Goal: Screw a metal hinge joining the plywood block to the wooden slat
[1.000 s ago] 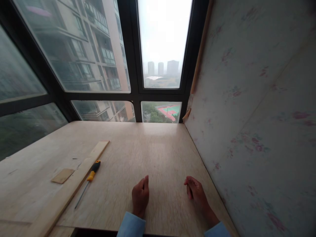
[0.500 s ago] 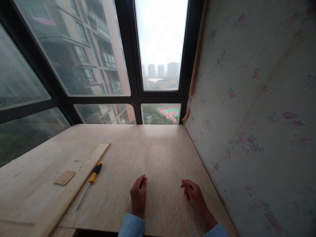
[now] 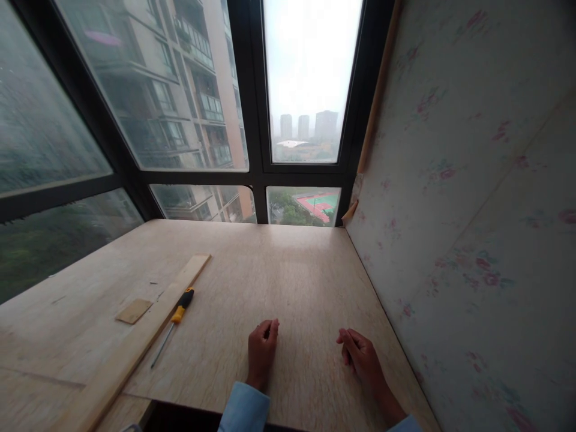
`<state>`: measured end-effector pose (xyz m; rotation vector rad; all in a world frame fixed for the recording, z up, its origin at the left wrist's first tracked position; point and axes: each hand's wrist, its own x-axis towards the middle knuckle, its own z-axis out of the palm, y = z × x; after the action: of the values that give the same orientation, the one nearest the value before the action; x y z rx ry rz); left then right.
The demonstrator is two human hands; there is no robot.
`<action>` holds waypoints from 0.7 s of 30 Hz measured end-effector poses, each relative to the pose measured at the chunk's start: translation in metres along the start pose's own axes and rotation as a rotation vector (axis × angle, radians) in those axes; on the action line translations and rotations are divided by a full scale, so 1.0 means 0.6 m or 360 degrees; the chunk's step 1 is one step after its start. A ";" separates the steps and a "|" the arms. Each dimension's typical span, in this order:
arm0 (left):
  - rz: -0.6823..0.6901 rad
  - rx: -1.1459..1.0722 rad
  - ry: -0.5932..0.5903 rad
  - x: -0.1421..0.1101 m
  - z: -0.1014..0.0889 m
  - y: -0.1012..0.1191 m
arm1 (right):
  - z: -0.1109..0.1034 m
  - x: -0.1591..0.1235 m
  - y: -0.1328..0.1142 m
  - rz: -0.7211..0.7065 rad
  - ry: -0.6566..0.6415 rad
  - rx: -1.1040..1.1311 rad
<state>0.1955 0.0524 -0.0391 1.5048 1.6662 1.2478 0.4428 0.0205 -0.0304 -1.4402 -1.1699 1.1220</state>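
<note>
My left hand (image 3: 263, 351) is loosely closed above the wood-grain board surface, thumb laid along the curled fingers, and nothing shows in it. To its right, my right hand (image 3: 360, 357) is curled too, thumb against the fingers, with no object visible. Both wear light blue sleeves. Left of my hands lies a screwdriver (image 3: 179, 313) with a yellow and black handle, its metal shaft pointing toward me. It rests beside a long narrow wooden plank (image 3: 148, 336). Beyond the plank is a small square piece of wood (image 3: 134, 311). Neither hand touches these.
The wood-grain surface (image 3: 292, 288) reaches back to dark window frames (image 3: 306, 179). A floral-papered wall (image 3: 472, 240) bounds the right side. At the near edge there is a dark opening (image 3: 184, 417). Small slivers lie near the square piece.
The whole view has shifted, so the scene sits slightly farther right. My left hand has turned a little, its thumb now more on top. The screwdriver and plank stay in place on the surface.
</note>
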 end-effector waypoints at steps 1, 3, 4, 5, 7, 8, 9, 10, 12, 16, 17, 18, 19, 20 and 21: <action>-0.0024 -0.0017 -0.0008 0.000 0.000 0.000 | 0.000 0.000 -0.001 -0.0006 0.0003 0.0001; -0.0057 -0.0040 -0.0012 -0.001 -0.001 0.000 | 0.000 -0.001 -0.002 -0.0012 0.0009 0.0002; -0.0065 -0.0049 -0.0011 -0.001 0.000 -0.001 | 0.000 -0.002 -0.002 -0.0008 0.0010 0.0001; -0.0070 -0.0057 -0.0010 -0.002 0.000 -0.001 | -0.001 -0.003 -0.002 0.0000 0.0013 -0.0002; -0.0073 -0.0068 -0.0003 -0.003 0.001 -0.002 | -0.002 -0.005 -0.002 0.0019 0.0023 -0.0018; -0.0072 -0.0071 0.0003 -0.005 0.002 -0.002 | -0.003 -0.006 -0.003 0.0025 0.0030 -0.0032; -0.0070 -0.0072 0.0007 -0.006 0.003 -0.001 | -0.005 -0.008 -0.004 0.0028 0.0037 -0.0046; -0.0068 -0.0072 0.0010 -0.008 0.003 -0.001 | -0.006 -0.009 -0.005 0.0029 0.0042 -0.0059; -0.0057 -0.0076 0.0036 -0.009 0.004 0.000 | -0.009 -0.011 -0.009 0.0040 0.0061 -0.0080; -0.0160 -0.0266 -0.0025 0.001 -0.007 0.001 | -0.016 -0.012 -0.012 0.0086 0.0095 -0.0100; -0.0181 -0.0310 -0.0054 0.006 -0.017 0.001 | -0.017 -0.011 -0.012 0.0104 0.0101 -0.0099; -0.0177 -0.0309 -0.0052 0.012 -0.030 0.001 | -0.019 -0.011 -0.011 0.0123 0.0109 -0.0098; -0.0138 -0.0253 0.0005 0.020 -0.048 0.001 | -0.020 -0.011 -0.010 0.0143 0.0121 -0.0099; -0.0052 -0.0127 0.0105 0.028 -0.071 0.000 | -0.021 -0.011 -0.010 0.0159 0.0131 -0.0103; 0.0058 0.0014 0.0223 0.037 -0.100 -0.003 | -0.022 -0.012 -0.011 0.0171 0.0142 -0.0107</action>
<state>0.1378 0.0582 -0.0125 1.4890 1.7421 1.3957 0.4538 0.0128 -0.0212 -1.6047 -1.0871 1.0884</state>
